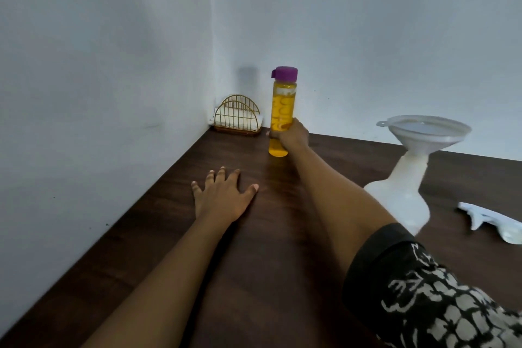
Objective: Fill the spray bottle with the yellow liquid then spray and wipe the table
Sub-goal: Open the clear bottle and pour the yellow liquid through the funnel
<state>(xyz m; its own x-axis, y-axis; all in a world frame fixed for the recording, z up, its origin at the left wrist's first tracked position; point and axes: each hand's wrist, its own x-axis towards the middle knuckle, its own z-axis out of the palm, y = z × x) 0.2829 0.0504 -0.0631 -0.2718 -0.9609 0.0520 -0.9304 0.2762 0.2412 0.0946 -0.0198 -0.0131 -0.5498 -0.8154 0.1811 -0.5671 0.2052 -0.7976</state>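
A tall clear bottle (282, 104) full of yellow liquid, with a purple cap, stands upright near the back of the dark wooden table (254, 263). My right hand (293, 135) grips its lower part. My left hand (223, 195) rests flat on the table, fingers spread, nearer to me and left of the bottle. At the right stands a white spray bottle (401, 195) without its head, a white funnel (423, 133) set in its neck. The white spray head (491, 220) lies on the table at the far right.
A gold wire holder (237, 116) with white napkins sits in the back left corner. Walls close the table on the left and at the back. My patterned sleeve (423, 299) covers the lower right.
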